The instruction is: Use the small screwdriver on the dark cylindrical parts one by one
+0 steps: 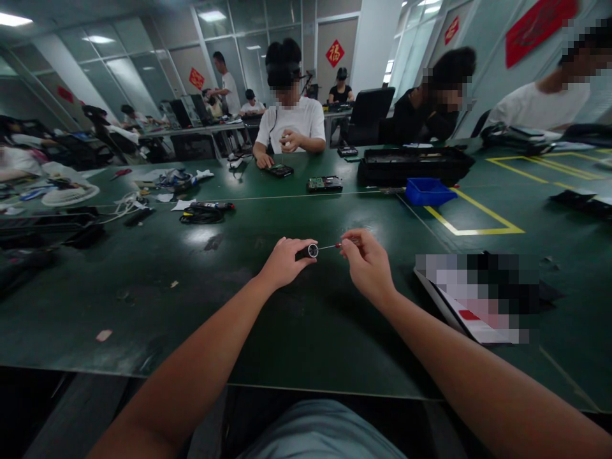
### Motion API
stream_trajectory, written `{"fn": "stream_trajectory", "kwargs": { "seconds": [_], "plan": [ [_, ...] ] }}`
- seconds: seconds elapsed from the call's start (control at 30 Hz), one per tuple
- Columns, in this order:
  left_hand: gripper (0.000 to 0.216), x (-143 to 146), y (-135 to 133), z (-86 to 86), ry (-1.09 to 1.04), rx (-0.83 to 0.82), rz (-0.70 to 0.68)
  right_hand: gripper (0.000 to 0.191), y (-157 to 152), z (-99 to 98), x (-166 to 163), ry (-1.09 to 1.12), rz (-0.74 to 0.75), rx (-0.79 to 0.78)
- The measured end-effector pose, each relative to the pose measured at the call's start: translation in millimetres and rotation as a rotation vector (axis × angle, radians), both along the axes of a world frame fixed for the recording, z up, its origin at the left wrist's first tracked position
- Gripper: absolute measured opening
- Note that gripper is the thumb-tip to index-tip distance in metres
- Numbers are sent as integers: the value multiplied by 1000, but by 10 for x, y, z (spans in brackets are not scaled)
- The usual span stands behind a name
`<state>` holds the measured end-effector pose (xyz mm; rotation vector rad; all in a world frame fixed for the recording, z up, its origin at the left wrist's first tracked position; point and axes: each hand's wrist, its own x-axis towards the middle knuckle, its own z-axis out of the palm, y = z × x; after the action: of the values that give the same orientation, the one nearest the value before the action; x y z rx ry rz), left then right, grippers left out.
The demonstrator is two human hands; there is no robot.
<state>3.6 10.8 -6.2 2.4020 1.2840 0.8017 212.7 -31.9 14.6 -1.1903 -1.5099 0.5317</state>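
My left hand (284, 262) is closed round a small black cylinder (312, 251) that looks like a flashlight, its silver-rimmed round end showing. My right hand (368, 264) grips a screwdriver (327, 247) by its handle, which has a red collar and is mostly covered by the fingers. The thin metal shaft points left, and its tip reaches the rim side of the cylinder. Whether the tip goes into it or only touches it, I cannot tell. Both hands are above the green table (306, 357).
A pixelated booklet (471, 306) lies right of my right forearm. Farther back are a blue bin (429, 192), a long black tray (415, 167), a circuit-board device (324, 184) and a coiled black cable (204, 213). Opposite sits a person in a white shirt (301, 121).
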Motion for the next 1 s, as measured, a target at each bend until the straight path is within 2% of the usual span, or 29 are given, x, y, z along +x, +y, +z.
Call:
{"fn": "stream_trajectory", "kwargs": {
  "seconds": [0.1, 0.17, 0.27, 0.4, 0.47, 0.53, 0.6, 0.7, 1.0],
  "plan": [
    [37, 2, -1, 7, 32, -7, -8, 27, -1, -5, -2, -63, -15, -7],
    [37, 4, 1, 19, 44, -11, -4, 24, 17, -17, -4, -9, -17, -20],
    [38, 5, -1, 57, 26, -2, 33, 18, 81, -67, -18, 238, 33, -70],
    [39, -20, 7, 109, -2, 17, 4, 28, 205, -156, -33, 599, 104, -157],
    [37, -46, 32, 112, 41, 27, -40, 30, 259, -192, -28, 705, 139, -220],
    [37, -72, 70, 93, 103, 15, -49, 31, 290, -217, -21, 746, 106, -293],
    [38, -91, 105, 61, 147, -18, -34, 29, 293, -231, -17, 695, 5, -260],
    [40, -105, 129, 20, 180, -48, -17, 26, 253, -223, -17, 523, -63, -175],
    [41, -70, 69, 37, 205, -23, -9, 25, 70, -73, -56, 102, -42, -41]
  ]
}}
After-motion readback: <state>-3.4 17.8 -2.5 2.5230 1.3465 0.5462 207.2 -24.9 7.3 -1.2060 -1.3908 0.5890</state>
